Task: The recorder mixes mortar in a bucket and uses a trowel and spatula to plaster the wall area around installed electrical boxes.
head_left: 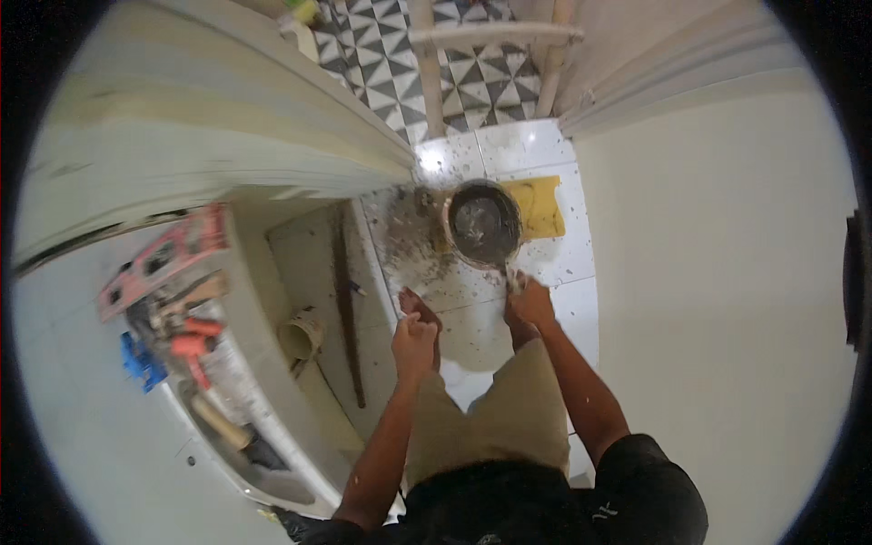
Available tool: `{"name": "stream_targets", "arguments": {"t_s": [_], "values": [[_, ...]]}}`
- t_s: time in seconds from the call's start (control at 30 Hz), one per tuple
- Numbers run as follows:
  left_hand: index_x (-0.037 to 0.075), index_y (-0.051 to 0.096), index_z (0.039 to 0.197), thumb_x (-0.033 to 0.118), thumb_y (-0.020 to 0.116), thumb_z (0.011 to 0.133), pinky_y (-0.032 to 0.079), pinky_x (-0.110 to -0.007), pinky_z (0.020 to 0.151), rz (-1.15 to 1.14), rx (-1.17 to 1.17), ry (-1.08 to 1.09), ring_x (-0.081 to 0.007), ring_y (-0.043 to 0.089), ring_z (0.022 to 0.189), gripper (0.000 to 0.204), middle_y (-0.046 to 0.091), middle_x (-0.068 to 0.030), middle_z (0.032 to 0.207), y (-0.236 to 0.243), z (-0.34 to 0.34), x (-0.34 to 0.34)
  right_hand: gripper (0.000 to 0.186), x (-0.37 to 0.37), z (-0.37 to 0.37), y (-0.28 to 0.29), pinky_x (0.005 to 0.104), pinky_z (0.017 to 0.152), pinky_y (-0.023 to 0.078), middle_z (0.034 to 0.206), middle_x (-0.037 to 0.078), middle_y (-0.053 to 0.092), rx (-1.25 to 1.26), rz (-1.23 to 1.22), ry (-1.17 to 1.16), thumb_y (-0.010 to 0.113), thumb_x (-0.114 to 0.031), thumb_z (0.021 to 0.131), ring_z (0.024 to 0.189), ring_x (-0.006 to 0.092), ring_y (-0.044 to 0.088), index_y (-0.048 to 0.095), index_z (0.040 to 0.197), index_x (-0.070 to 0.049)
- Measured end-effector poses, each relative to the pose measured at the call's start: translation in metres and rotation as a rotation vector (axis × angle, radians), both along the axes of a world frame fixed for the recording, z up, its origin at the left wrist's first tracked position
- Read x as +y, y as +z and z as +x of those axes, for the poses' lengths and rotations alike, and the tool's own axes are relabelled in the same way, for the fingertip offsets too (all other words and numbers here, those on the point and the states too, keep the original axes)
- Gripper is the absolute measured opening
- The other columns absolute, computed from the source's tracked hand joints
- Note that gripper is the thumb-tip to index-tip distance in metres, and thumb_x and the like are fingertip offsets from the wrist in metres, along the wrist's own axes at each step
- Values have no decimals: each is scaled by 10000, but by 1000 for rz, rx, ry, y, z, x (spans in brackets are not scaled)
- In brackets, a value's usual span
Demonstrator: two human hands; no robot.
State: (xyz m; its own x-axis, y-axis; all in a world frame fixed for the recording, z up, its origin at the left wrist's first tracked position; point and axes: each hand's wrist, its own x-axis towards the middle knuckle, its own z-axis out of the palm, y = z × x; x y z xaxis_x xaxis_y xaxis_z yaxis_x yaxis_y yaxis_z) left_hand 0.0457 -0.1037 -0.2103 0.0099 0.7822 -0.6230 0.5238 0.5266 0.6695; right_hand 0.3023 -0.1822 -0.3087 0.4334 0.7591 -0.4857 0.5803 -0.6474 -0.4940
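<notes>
Head camera is showing us standing on a white tiled floor (559, 259), looking straight down. We are reaching our right hand (530, 302) toward the near rim of a round dark bucket (482, 222) sitting on the floor just ahead of us; the fingers are curling there, but we cannot tell whether that grip is holding anything. Our left hand (413, 338) is hovering above our left foot (420, 309), its grip closed loosely, on what we cannot tell. Grey spatter is covering the tiles left of the bucket. A yellow pad (541, 205) is lying against the bucket's far right side. Farther off, black-and-white patterned tiles (472, 64) are running under a wooden ladder (490, 36). At our left, a white ledge (272, 363) is carrying red-handled tools (193, 345) and a roll of tape (304, 334).
</notes>
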Motion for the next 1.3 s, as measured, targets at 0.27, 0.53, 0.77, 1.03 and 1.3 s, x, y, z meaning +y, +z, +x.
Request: {"name": "stream_targets", "arguments": {"t_s": [0.27, 0.53, 0.77, 1.03, 1.3], "values": [[-49, 558, 1160, 419, 768, 751, 456, -417, 923, -128, 28, -310, -370, 586, 1077, 656, 618, -240, 1128, -354, 30, 68, 208, 108, 95, -169, 511, 766, 521, 886, 275, 640, -119, -286, 469, 541, -175, 824, 852, 430, 642, 613, 879, 12], [-42, 570, 1126, 270, 747, 791, 475, -451, 860, -45, -138, -301, -432, 603, 1026, 491, 627, -264, 1070, -383, 82, 72, 224, 127, 103, -202, 477, 727, 539, 923, 237, 619, -285, -167, 770, 504, -110, 864, 846, 399, 645, 550, 1047, 12], [-28, 529, 1056, 298, 657, 874, 459, -508, 789, 19, -130, -396, -475, 601, 931, 395, 628, -273, 920, -368, 115, 53, 398, 82, 129, -256, 431, 708, 564, 1025, 205, 553, -476, 7, 939, 500, -92, 876, 865, 356, 620, 450, 1262, -14], [-23, 508, 1009, 379, 614, 904, 441, -535, 734, 74, -62, -407, -501, 570, 871, 429, 605, -279, 876, -375, 111, 44, 568, 1, 102, -296, 456, 637, 570, 993, 224, 551, -274, -256, 866, 483, -77, 893, 860, 375, 631, 325, 1438, -65], [-12, 360, 1336, 416, 648, 874, 454, -509, 876, -32, -73, -38, -484, 555, 1076, 693, 574, -318, 1157, -387, 88, 51, 330, 14, 74, -207, 452, 667, 511, 963, 227, 626, -2, 67, 162, 553, -180, 909, 792, 377, 629, 560, 1195, -16]]}}
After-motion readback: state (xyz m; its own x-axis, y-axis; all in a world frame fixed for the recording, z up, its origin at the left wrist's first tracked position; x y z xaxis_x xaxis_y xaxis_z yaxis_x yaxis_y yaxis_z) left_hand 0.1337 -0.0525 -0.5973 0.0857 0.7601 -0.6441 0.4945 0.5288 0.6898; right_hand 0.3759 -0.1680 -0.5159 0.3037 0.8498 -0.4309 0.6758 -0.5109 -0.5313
